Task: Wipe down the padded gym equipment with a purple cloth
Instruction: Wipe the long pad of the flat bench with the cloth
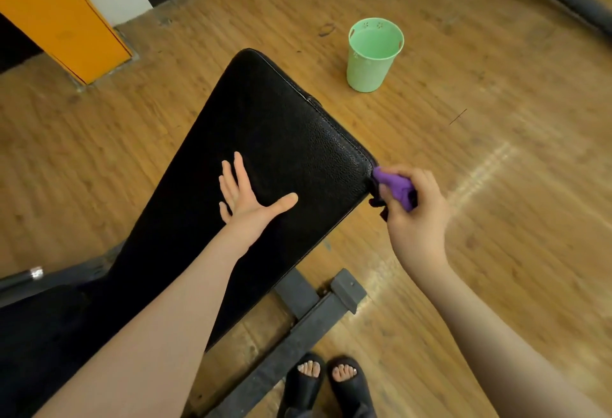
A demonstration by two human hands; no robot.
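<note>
Purple cloth (pixel 395 187) bunched in the right hand (pixel 415 215) rubs the black pad (pixel 281 139) at its near corner — left hand (pixel 243 194) flat, fingers spread — wiping looks underway.

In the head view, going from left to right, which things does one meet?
Orange panel → left hand flat on the black padded bench → green bucket → purple cloth → right hand gripping the cloth.

Green plastic bucket (pixel 373 56), upright on wooden floor (pixel 496 159), far right. Orange panel (pixel 63 16), far left. Grey metal frame bar (pixel 298 328), near centre. Black sandals (pixel 328 384), near edge.
</note>
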